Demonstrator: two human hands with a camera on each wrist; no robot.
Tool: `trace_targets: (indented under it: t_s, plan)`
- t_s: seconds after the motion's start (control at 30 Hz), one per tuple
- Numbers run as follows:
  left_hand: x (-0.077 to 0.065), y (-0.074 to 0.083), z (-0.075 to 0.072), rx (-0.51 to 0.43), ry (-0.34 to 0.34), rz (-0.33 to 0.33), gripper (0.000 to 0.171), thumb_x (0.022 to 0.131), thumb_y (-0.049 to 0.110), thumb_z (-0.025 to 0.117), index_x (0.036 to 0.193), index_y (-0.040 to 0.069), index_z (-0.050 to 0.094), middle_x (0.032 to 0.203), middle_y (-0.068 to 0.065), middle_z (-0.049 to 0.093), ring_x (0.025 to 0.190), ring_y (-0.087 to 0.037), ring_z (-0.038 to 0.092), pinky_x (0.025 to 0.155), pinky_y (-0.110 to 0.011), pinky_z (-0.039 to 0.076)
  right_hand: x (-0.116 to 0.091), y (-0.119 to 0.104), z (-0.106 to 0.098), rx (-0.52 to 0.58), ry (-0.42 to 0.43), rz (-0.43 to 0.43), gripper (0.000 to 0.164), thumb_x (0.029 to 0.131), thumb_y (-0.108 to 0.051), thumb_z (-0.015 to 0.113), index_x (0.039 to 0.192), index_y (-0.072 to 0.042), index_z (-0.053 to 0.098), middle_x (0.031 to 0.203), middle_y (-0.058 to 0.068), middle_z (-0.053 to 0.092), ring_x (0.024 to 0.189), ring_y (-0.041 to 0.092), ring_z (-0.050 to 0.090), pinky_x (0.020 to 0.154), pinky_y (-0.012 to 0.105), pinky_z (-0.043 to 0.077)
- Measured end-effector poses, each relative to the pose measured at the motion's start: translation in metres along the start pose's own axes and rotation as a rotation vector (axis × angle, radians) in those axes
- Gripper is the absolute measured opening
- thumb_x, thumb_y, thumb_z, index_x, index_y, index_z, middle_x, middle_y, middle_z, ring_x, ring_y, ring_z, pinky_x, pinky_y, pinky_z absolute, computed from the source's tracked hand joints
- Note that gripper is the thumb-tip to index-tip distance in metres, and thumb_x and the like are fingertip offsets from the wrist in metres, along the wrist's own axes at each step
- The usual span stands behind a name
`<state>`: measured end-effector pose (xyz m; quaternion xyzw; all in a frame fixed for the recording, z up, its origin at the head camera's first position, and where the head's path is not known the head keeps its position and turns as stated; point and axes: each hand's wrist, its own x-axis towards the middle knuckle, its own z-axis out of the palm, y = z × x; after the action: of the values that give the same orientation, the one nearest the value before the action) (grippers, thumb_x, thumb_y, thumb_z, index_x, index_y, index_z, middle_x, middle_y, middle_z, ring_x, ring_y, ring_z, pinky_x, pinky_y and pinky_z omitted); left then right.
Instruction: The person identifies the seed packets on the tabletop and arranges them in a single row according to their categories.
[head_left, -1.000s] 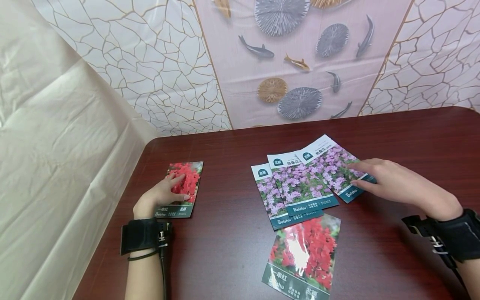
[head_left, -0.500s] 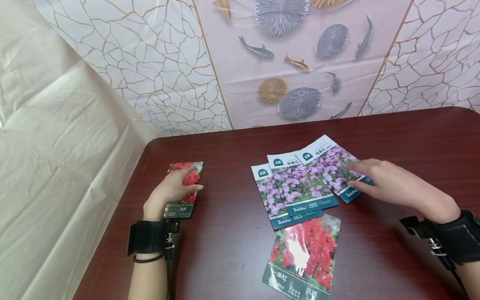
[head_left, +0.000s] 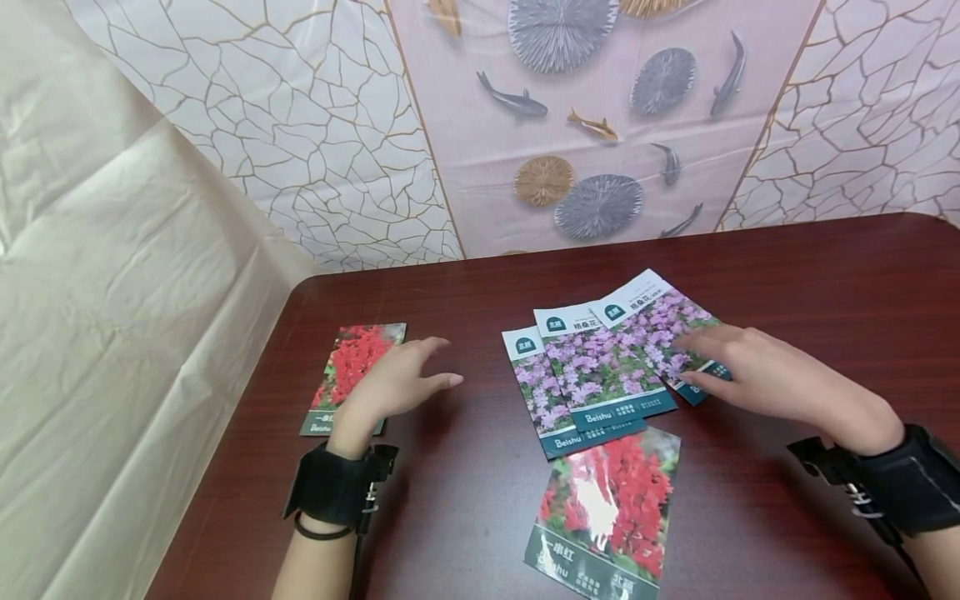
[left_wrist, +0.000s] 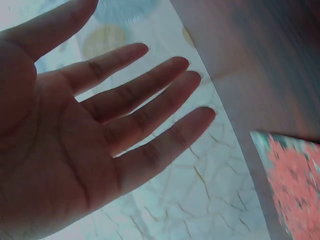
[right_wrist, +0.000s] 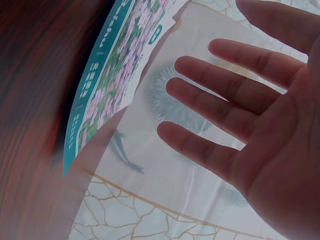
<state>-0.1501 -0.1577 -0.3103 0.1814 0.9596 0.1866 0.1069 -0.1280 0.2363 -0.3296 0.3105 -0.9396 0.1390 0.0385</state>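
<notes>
My left hand (head_left: 397, 379) hovers with fingers spread and nothing in it, just right of a red-flower seed packet (head_left: 352, 362) on the left of the table. In the left wrist view its palm and straight fingers (left_wrist: 150, 150) show, with the red packet (left_wrist: 297, 185) at the right edge. Over the lower right part of a purple-flower seed packet (head_left: 660, 321) is my right hand (head_left: 772, 375), also holding nothing. The right wrist view shows its fingers (right_wrist: 215, 100) straight and apart from the purple packet (right_wrist: 120, 75).
Two more purple-flower packets, one in the middle (head_left: 607, 367) and one at the left (head_left: 536, 387), overlap in a fan. Below them a second red-flower packet (head_left: 615, 500) lies shiny on the dark wood table (head_left: 450, 500). A patterned backdrop (head_left: 337, 125) stands behind, pale sheeting (head_left: 135, 333) at left.
My left hand has moved right, off the left red packet, uncovering most of it. The right hand has shifted slightly left over the purple packet. The packets stay where they were.
</notes>
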Motion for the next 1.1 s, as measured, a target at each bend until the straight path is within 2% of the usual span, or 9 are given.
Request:
trace_targets:
  t_s: [0.2, 0.33, 0.47, 0.57, 0.7, 0.97, 1.1]
  plan:
    - [-0.001, 0.029, 0.015, 0.057, -0.06, 0.059, 0.055, 0.085, 0.034, 0.064, 0.13, 0.006, 0.05, 0.124, -0.013, 0.054, 0.117, -0.026, 0.048, 0.096, -0.041, 0.039, 0.002, -0.007, 0.003, 0.005, -0.006, -0.032, 0.035, 0.081, -0.016, 0.069, 0.11, 0.003, 0.063, 0.106, 0.017, 0.062, 0.1, 0.033, 0.057, 0.078, 0.049, 0.048]
    - [-0.004, 0.047, 0.026, 0.098, -0.123, 0.125, 0.052, 0.086, 0.036, 0.063, 0.127, 0.007, 0.052, 0.12, -0.01, 0.057, 0.114, -0.024, 0.05, 0.094, -0.039, 0.041, 0.002, -0.014, 0.006, 0.011, 0.004, -0.069, 0.032, 0.081, -0.014, 0.069, 0.108, 0.002, 0.064, 0.104, 0.014, 0.063, 0.097, 0.03, 0.058, 0.077, 0.046, 0.049]
    - [-0.005, 0.062, 0.035, 0.074, -0.183, 0.215, 0.046, 0.087, 0.035, 0.062, 0.122, 0.006, 0.056, 0.11, -0.007, 0.06, 0.103, -0.018, 0.054, 0.089, -0.035, 0.043, 0.003, -0.021, 0.009, 0.01, 0.021, -0.116, 0.031, 0.08, -0.014, 0.07, 0.107, 0.0, 0.064, 0.101, 0.011, 0.063, 0.093, 0.026, 0.06, 0.073, 0.042, 0.051]
    - [-0.004, 0.067, 0.039, 0.007, -0.221, 0.271, 0.04, 0.086, 0.032, 0.064, 0.116, 0.006, 0.059, 0.099, -0.003, 0.063, 0.091, -0.013, 0.057, 0.081, -0.028, 0.045, 0.003, -0.025, 0.012, 0.001, 0.031, -0.147, 0.031, 0.078, -0.014, 0.071, 0.106, -0.002, 0.065, 0.098, 0.007, 0.063, 0.089, 0.021, 0.061, 0.07, 0.038, 0.051]
    - [-0.002, 0.069, 0.042, -0.041, -0.256, 0.296, 0.034, 0.085, 0.03, 0.065, 0.11, 0.007, 0.061, 0.088, 0.001, 0.063, 0.081, -0.01, 0.058, 0.072, -0.023, 0.046, 0.004, -0.031, 0.015, -0.013, 0.032, -0.184, 0.031, 0.078, -0.016, 0.072, 0.106, -0.003, 0.065, 0.095, 0.005, 0.063, 0.085, 0.018, 0.06, 0.068, 0.035, 0.051]
    - [-0.002, 0.072, 0.045, -0.02, -0.303, 0.285, 0.032, 0.085, 0.029, 0.065, 0.108, 0.007, 0.062, 0.086, 0.002, 0.062, 0.079, -0.008, 0.056, 0.068, -0.02, 0.045, 0.003, -0.04, 0.018, -0.03, 0.011, -0.206, 0.035, 0.078, -0.02, 0.072, 0.107, -0.003, 0.065, 0.1, 0.007, 0.063, 0.091, 0.021, 0.06, 0.074, 0.042, 0.05]
    - [-0.002, 0.071, 0.046, -0.021, -0.308, 0.29, 0.031, 0.085, 0.029, 0.065, 0.108, 0.007, 0.063, 0.083, 0.004, 0.06, 0.075, -0.006, 0.054, 0.067, -0.019, 0.044, 0.003, -0.041, 0.018, -0.02, 0.009, -0.216, 0.034, 0.078, -0.019, 0.072, 0.108, -0.003, 0.065, 0.099, 0.007, 0.063, 0.09, 0.021, 0.06, 0.073, 0.04, 0.05]
